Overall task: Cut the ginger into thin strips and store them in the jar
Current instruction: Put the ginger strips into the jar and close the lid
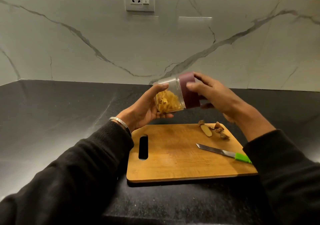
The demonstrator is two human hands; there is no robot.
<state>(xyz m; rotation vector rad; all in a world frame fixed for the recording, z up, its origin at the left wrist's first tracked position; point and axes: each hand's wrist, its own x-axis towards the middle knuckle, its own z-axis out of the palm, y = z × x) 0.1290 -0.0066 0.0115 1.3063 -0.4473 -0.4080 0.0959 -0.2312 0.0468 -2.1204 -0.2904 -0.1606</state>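
Above a wooden cutting board [173,157], the left hand [147,107] cradles a tilted clear plastic jar [170,95] of yellow ginger strips [167,102], while the right hand [213,93] grips its maroon lid [187,90]. Ginger scraps [215,129] and a green-handled knife [223,153] lie on the board.

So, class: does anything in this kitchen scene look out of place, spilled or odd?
Nothing is spilled or damaged. The jar, held in both hands above the counter, is tipped on its side. Ginger scraps lie at the cutting board's far edge.
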